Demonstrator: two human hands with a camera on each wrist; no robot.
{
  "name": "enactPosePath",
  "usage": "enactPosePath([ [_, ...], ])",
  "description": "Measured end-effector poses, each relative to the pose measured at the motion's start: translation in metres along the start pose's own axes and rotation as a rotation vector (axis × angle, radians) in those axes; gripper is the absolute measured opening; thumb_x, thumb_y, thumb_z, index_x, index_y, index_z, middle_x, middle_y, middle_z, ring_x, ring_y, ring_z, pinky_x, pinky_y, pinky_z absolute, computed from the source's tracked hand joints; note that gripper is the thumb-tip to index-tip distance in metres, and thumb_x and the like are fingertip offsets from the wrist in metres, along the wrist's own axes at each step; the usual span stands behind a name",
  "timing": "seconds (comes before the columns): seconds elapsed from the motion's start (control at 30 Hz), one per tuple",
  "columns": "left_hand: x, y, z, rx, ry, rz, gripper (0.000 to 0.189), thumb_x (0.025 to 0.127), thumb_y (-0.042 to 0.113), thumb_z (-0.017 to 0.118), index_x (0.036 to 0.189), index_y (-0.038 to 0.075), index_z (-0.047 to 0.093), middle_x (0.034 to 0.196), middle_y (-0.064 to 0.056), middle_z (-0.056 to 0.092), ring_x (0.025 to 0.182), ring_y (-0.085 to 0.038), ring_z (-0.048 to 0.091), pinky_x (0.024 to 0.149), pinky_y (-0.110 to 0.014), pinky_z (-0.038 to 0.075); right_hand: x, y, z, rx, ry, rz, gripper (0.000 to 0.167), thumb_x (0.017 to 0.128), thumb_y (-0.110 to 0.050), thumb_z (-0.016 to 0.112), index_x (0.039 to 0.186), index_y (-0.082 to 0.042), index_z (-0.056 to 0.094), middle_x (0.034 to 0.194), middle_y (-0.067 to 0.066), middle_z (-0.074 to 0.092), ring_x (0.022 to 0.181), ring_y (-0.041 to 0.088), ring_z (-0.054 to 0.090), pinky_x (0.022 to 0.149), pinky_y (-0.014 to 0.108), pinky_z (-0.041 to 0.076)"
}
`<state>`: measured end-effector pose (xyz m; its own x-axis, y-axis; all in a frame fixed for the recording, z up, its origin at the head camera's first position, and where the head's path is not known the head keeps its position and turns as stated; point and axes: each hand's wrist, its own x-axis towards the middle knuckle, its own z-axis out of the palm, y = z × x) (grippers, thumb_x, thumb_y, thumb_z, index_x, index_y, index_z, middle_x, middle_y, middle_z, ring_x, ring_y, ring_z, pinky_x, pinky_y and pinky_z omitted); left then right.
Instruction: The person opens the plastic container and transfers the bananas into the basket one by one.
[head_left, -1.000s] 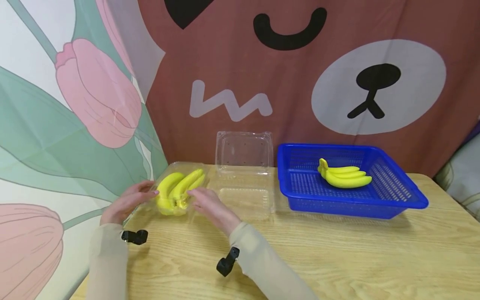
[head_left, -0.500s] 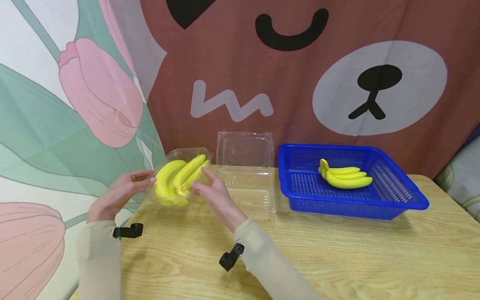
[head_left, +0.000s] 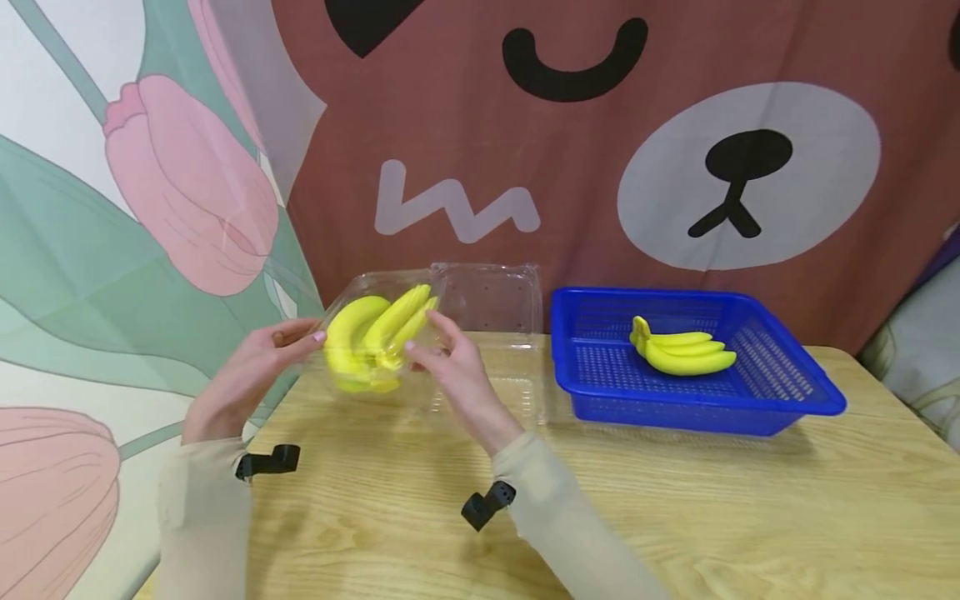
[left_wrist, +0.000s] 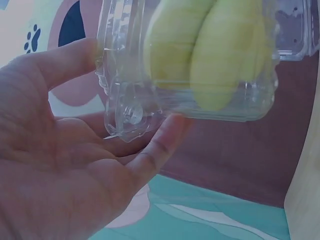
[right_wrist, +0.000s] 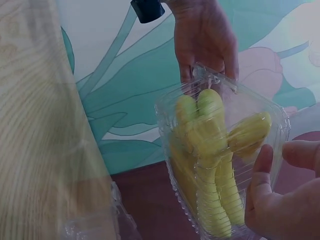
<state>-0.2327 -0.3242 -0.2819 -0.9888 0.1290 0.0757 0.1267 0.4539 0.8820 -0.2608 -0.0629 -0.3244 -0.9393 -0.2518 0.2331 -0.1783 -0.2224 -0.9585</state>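
Note:
In the head view a clear plastic clamshell box (head_left: 341,293) with yellow bananas (head_left: 352,333) inside is held up above the table, tilted. At its left end my left hand (head_left: 258,371) grips the corner, thumb on one face and fingers behind. The left wrist view shows that grip on the box's clear corner (left_wrist: 132,110). My right hand (head_left: 468,379) holds the opposite side, with thumb and finger at the edge, as the right wrist view also shows (right_wrist: 285,200). The lid lies over the bananas; whether it is fully latched I cannot tell.
Behind the held box a second clear clamshell stands with its lid (head_left: 487,304) raised against the wall cloth. To its right is a blue basket (head_left: 675,421) holding a bunch of bananas (head_left: 686,358). The wooden table (head_left: 390,517) meets a tulip-print cloth at the left.
Both hands have raised the banana-filled box from the table and carried it a little to the right, in front of the open clamshell. The blue basket has stayed in place.

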Motion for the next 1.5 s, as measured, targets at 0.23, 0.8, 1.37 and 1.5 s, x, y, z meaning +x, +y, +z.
enactPosePath([
  [0.23, 0.001, 0.005, 0.007, -0.027, 0.0, 0.007, 0.072, 0.098, 0.046, 0.057, 0.152, 0.005, 0.034, 0.155, -0.012, 0.032, 0.143, -0.03, 0.023, 0.113, -0.059, 0.018, -0.004, -0.007, -0.01, 0.002, -0.011, 0.005, 0.07, 0.09, -0.012, 0.069, 0.152, -0.009, 0.036, 0.15, 0.013, 0.041, 0.085, 0.02, 0.066, 0.105, 0.043, 0.041],
  [0.8, 0.02, 0.024, 0.068, -0.189, -0.033, 0.07, 0.059, 0.099, 0.036, 0.059, 0.147, 0.007, 0.043, 0.15, -0.01, 0.041, 0.14, -0.026, 0.03, 0.116, -0.053, 0.015, -0.022, -0.027, -0.084, -0.023, 0.013, -0.077, 0.063, 0.09, -0.003, 0.064, 0.148, 0.002, 0.039, 0.151, 0.018, 0.039, 0.085, 0.016, 0.063, 0.087, 0.04, 0.054],
  [1.37, 0.02, 0.049, 0.155, -0.402, -0.081, 0.107, 0.053, 0.097, 0.021, 0.064, 0.145, 0.007, 0.046, 0.145, -0.005, 0.046, 0.126, -0.025, 0.044, 0.11, -0.042, 0.029, -0.073, -0.05, -0.168, -0.233, 0.035, 0.004, 0.06, 0.097, -0.014, 0.061, 0.152, -0.008, 0.036, 0.155, 0.006, 0.036, 0.132, 0.031, 0.045, 0.092, 0.029, 0.051],
  [1.5, 0.019, 0.052, 0.166, -0.422, -0.093, 0.127, 0.054, 0.096, 0.018, 0.065, 0.145, 0.006, 0.047, 0.147, -0.005, 0.045, 0.127, -0.026, 0.043, 0.108, -0.042, 0.033, -0.081, -0.054, -0.178, -0.24, 0.042, 0.018, 0.06, 0.096, -0.012, 0.059, 0.151, -0.008, 0.036, 0.156, 0.004, 0.035, 0.131, 0.032, 0.046, 0.092, 0.028, 0.051],
])
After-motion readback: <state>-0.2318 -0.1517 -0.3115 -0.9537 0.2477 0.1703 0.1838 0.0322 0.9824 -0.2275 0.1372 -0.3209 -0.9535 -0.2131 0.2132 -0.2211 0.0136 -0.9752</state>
